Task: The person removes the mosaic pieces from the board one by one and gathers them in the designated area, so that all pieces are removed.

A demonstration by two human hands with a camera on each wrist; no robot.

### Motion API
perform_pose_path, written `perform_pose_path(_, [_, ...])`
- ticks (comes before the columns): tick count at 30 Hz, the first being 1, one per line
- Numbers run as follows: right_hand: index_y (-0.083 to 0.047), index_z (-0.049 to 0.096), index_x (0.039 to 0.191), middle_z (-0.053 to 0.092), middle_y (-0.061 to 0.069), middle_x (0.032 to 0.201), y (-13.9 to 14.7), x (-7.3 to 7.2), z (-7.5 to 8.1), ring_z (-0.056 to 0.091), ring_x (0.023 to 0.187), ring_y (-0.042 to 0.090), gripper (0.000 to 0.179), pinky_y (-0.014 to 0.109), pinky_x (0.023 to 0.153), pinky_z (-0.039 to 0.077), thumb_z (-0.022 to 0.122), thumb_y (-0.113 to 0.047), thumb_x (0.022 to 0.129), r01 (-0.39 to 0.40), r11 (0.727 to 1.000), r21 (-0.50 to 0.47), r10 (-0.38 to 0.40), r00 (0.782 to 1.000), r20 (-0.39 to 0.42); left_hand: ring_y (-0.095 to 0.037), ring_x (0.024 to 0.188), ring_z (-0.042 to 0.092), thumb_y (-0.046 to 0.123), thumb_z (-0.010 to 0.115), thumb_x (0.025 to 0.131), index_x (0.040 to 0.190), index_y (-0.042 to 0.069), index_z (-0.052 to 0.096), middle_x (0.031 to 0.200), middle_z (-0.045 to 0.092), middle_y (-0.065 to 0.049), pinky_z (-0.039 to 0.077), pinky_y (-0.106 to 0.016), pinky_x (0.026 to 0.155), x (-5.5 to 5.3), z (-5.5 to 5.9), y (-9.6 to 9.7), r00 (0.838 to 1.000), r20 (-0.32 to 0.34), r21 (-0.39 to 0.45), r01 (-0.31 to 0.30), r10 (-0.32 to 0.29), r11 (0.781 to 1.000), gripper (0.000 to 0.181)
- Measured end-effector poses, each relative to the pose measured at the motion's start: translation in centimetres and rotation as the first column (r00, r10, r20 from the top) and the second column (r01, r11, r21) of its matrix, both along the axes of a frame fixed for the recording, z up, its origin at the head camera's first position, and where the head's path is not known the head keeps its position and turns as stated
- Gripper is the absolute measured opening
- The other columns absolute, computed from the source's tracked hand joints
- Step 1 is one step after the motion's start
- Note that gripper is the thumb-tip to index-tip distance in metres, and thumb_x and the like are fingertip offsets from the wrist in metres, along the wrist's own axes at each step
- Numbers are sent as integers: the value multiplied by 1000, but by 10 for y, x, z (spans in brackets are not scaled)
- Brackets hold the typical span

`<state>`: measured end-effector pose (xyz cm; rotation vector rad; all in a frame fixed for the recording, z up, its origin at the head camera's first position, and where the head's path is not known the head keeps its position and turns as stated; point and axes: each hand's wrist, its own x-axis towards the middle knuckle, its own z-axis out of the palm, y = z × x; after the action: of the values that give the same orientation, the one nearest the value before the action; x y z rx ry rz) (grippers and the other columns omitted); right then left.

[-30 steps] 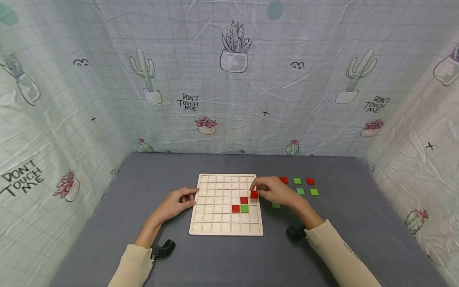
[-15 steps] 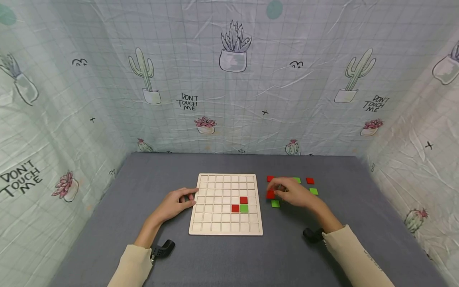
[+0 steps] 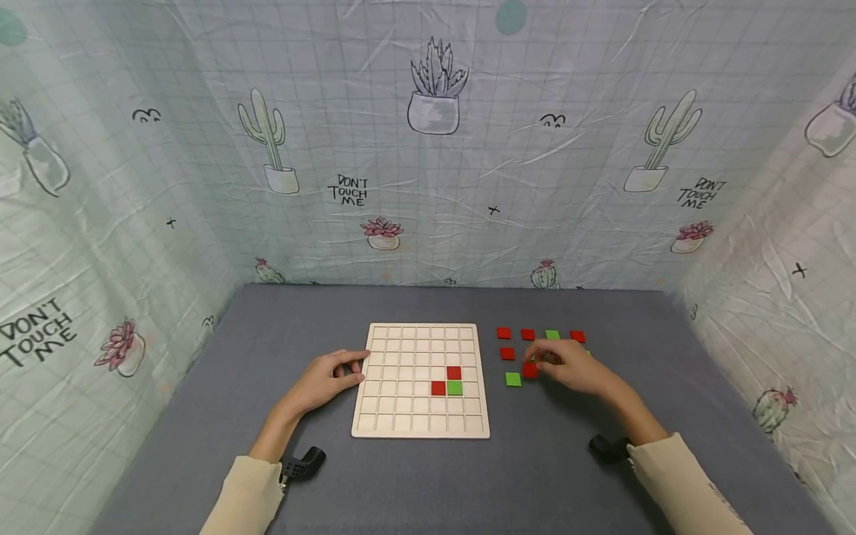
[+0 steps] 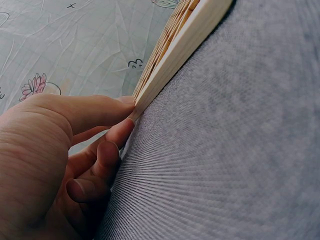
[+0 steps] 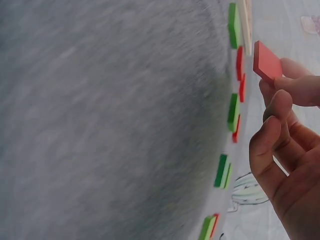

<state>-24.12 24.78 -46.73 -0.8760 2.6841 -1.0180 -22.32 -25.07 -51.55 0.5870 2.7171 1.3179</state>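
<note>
A square wooden board (image 3: 401, 409) with a grid of shallow cells lies on the table. In its right half sit two red tiles, one in an upper cell (image 3: 454, 373) and one lower left of it (image 3: 438, 388), plus a green tile (image 3: 455, 388). My left hand (image 3: 330, 377) touches the board's left edge with index finger and thumb; in the left wrist view the thumb (image 4: 100, 111) meets the wooden rim. Right of the board, my right hand (image 3: 568, 365) pinches a red tile (image 5: 267, 62) between thumb and fingers, held tilted above the table.
Several loose red and green tiles lie right of the board, among them a red tile (image 3: 504, 333), a green tile (image 3: 513, 380) and another red one (image 3: 577, 336). My right hand partly hides some. A printed curtain (image 3: 428, 186) surrounds the grey table (image 3: 414, 483).
My right hand has moved right, from over the board's right edge to above the loose tiles, carrying the red tile along. The left hand keeps its place at the board's edge.
</note>
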Motion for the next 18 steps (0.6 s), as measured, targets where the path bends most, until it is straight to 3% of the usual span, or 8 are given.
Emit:
perform_pose_path(5, [-9, 73, 112, 72, 10, 100, 8, 1, -5, 57, 65, 4, 20, 27, 62, 50, 63, 1, 98, 5, 1000, -6, -5, 1000, 28, -8, 65, 50, 20, 72, 99, 141, 8, 64, 101, 67, -3, 43, -25, 63, 0, -1, 0, 1000, -4, -1, 6, -6, 1000, 45])
perform_pose_path(18, [-12, 73, 109, 71, 6, 95, 17, 1, -14, 55, 61, 2, 20, 27, 59, 50, 63, 2, 98, -8, 1000, 9, 8, 1000, 11, -7, 63, 50, 20, 72, 98, 141, 9, 65, 101, 67, -1, 43, -25, 62, -1, 0, 0, 1000, 1, -11, -5, 5, 1000, 45])
